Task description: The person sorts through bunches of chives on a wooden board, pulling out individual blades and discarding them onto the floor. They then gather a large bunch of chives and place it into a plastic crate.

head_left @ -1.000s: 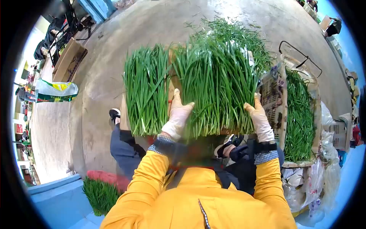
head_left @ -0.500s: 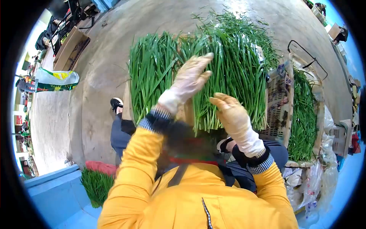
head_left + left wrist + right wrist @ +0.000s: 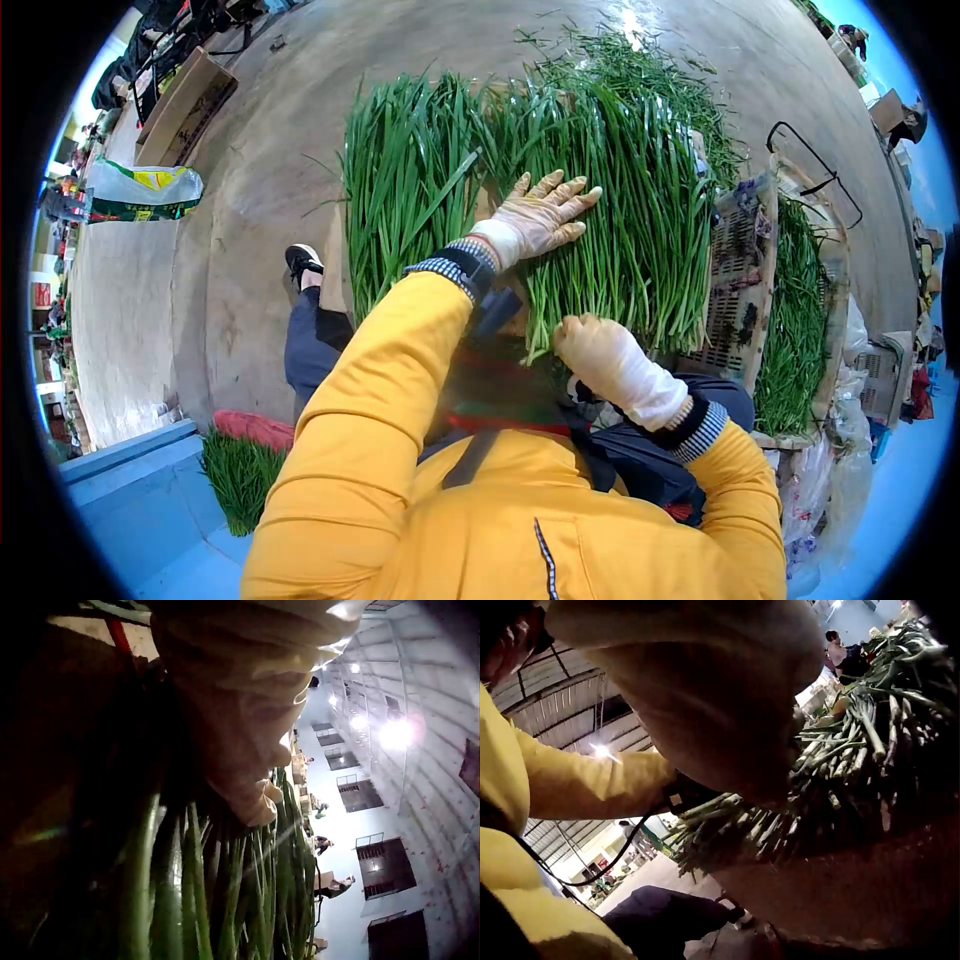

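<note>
Long green stalks lie in two side-by-side piles, the left pile (image 3: 405,190) narrower than the right pile (image 3: 640,220). Gloved and with fingers spread, my left hand (image 3: 535,217) rests palm down on the left part of the right pile; in the left wrist view the glove (image 3: 240,727) is over the leaves. My right hand (image 3: 610,365) has its fingers curled at the cut ends, at that pile's lower left corner, and appears to pinch some stalks; its fingertips are hidden. The right wrist view shows the glove (image 3: 705,690) beside the pale stalk ends (image 3: 847,750).
Loose greens (image 3: 640,75) lie beyond the piles. A crate (image 3: 745,260) of greens stands at the right, near plastic bags (image 3: 850,430). Another green bundle (image 3: 240,485) is at lower left. A cardboard box (image 3: 185,110) and a white-green bag (image 3: 145,190) lie at left.
Both hands have left the sides of the right pile. The left went up and right onto the leaves, its fingers spreading; the right moved left and down to the stalk ends, its fingers curling.
</note>
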`<state>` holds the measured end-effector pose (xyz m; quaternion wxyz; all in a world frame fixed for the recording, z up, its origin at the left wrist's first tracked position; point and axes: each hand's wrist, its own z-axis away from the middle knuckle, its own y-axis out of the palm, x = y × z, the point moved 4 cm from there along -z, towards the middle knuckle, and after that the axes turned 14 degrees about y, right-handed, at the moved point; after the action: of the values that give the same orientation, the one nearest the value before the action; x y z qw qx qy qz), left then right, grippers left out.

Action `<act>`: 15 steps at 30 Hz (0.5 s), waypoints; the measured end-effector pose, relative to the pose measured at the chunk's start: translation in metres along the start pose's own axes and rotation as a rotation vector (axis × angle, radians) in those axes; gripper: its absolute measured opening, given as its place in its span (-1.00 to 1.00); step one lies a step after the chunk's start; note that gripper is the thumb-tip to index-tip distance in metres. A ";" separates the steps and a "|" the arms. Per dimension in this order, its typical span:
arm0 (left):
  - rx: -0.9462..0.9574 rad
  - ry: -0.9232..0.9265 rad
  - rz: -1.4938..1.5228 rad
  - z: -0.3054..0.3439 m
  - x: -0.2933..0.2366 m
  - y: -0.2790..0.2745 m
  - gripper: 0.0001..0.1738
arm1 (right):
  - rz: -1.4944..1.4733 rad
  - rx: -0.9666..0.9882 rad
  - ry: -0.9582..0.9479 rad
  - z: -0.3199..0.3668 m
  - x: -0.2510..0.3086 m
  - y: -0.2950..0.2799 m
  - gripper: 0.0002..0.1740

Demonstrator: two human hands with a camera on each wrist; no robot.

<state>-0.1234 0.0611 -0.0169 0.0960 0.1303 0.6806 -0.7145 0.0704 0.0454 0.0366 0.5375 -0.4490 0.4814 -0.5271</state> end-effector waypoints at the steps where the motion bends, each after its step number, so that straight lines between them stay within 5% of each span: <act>1: 0.008 -0.007 -0.013 -0.001 -0.001 0.001 -0.29 | -0.076 0.090 -0.030 0.008 0.002 -0.003 -0.81; 5: 0.016 -0.021 -0.027 0.000 -0.001 0.001 -0.29 | -0.510 0.300 -0.354 0.043 0.006 -0.052 -0.76; 9: 0.022 -0.021 -0.025 -0.001 -0.001 0.001 -0.29 | -1.407 0.392 -0.351 0.038 -0.068 -0.151 -0.73; 10: 0.013 -0.024 -0.033 -0.001 0.000 -0.002 -0.29 | -1.643 0.281 -0.251 0.048 -0.097 -0.162 -0.67; 11: 0.008 -0.020 -0.028 -0.001 0.000 -0.002 -0.29 | -1.768 -0.083 -0.161 0.066 -0.131 -0.160 -0.51; 13: 0.006 -0.012 -0.011 0.001 0.000 0.000 -0.29 | -1.967 -0.755 0.048 0.079 -0.193 -0.185 -0.57; 15: 0.006 -0.015 -0.010 0.002 -0.001 -0.001 -0.29 | -1.514 -1.279 0.248 0.094 -0.274 -0.244 -0.61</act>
<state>-0.1228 0.0590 -0.0160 0.0972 0.1220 0.6785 -0.7179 0.1356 0.3069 0.3033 -0.3368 -0.7842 0.3143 -0.4158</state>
